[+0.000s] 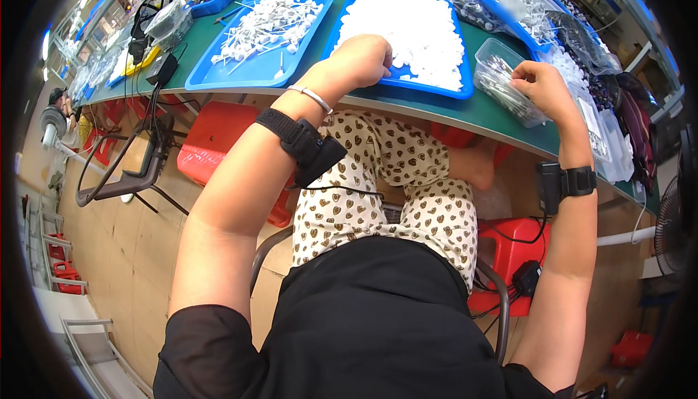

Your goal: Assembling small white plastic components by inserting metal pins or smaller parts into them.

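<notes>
At the left of the green counter (195,41), a black power adapter (163,69) is seen near the edge, its leads hanging down. To its right is set a blue tray (240,74) in which white-headed stalks (269,26) are heaped. Next, the left hand (366,58) is held at the near left corner of a second blue tray (436,92), filled with small white pieces (414,24); its fingers are curled inward, and whether anything is gripped cannot be told. Just right of that tray, a clear tub (498,45) is placed, with thin metal pins (502,79) lying inside. Over its right side the right hand (549,90) is held, thumb and fingers brought close together at the pins; whether one is pinched cannot be made out. The step in hand is judged to be the picking of a pin from the tub. For the next move, a light fingertip pinch on a single pin seems to be called for, so that its neighbours are not dragged along.
</notes>
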### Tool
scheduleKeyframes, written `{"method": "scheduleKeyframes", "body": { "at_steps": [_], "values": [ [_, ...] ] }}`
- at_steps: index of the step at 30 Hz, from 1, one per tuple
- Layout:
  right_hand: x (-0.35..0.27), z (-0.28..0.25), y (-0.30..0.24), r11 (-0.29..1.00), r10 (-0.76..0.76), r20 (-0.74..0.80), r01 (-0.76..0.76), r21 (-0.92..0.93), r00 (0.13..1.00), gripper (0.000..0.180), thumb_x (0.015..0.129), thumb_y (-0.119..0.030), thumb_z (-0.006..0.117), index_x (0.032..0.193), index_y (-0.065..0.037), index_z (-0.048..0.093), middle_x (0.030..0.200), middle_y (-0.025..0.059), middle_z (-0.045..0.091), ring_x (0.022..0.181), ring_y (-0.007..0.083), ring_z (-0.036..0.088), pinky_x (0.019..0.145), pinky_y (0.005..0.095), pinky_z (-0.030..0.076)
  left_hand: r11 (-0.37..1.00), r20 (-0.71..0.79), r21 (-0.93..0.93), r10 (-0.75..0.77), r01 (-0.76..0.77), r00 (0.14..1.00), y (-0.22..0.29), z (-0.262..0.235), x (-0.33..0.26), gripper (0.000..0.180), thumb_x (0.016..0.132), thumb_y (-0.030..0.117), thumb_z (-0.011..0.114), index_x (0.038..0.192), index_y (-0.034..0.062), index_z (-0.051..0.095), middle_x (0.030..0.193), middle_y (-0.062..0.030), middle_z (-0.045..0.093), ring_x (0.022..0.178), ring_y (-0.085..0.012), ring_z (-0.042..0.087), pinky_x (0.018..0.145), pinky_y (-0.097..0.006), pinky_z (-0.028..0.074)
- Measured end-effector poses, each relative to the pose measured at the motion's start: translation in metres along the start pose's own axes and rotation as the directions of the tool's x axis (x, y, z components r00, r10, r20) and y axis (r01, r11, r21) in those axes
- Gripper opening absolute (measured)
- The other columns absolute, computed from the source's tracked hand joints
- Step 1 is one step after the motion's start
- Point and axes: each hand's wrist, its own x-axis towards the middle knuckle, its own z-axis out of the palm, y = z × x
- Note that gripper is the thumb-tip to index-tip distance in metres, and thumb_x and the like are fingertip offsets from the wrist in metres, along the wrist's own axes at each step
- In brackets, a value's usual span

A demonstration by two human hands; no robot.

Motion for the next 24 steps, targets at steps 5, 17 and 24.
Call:
{"method": "scheduleKeyframes", "body": {
  "at_steps": [5,17,24],
  "values": [
    [-0.003,-0.003,0.017,0.925,0.097,-0.236,0.0,0.381,0.967,0.018,0.08,-0.016,0.07,0.088,0.0,0.068,0.076,0.0028,0.065,0.072,0.009,0.057,0.068,0.0244,0.045,0.998,0.125,0.058,-0.033,0.026,0.992,0.004,-0.013,0.005,0.016,0.073,0.014,0.072,0.085,0.0029,0.071,0.078,-0.0166,0.067,0.072,-0.0275,0.064,0.07,-0.034,0.05],
    [-0.062,0.016,-0.052,0.752,0.13,-0.287,0.094,0.652,0.949,0.016,0.096,-0.02,0.049,0.094,-0.004,0.052,0.073,-0.0019,0.05,0.065,0.0051,0.042,0.059,0.021,0.036,0.791,-0.241,-0.612,-0.196,0.008,0.951,0.022,-0.006,-0.012,0.013,0.09,0.011,0.055,0.092,0.0004,0.063,0.074,-0.0084,0.063,0.068,-0.0134,0.06,0.062,-0.028,0.048],
    [-0.14,0.077,-0.122,0.684,-0.017,-0.194,0.153,0.714,0.981,0.015,0.094,-0.012,0.055,0.099,0.001,0.062,0.075,0.0004,0.057,0.067,0.0045,0.047,0.059,0.0209,0.04,0.185,0.138,-0.969,-0.127,0.161,0.982,0.094,0.018,-0.115,0.017,0.086,0.016,0.067,0.097,0.003,0.063,0.081,0.0008,0.061,0.069,-0.0044,0.052,0.063,-0.019,0.044]
  ]
}}
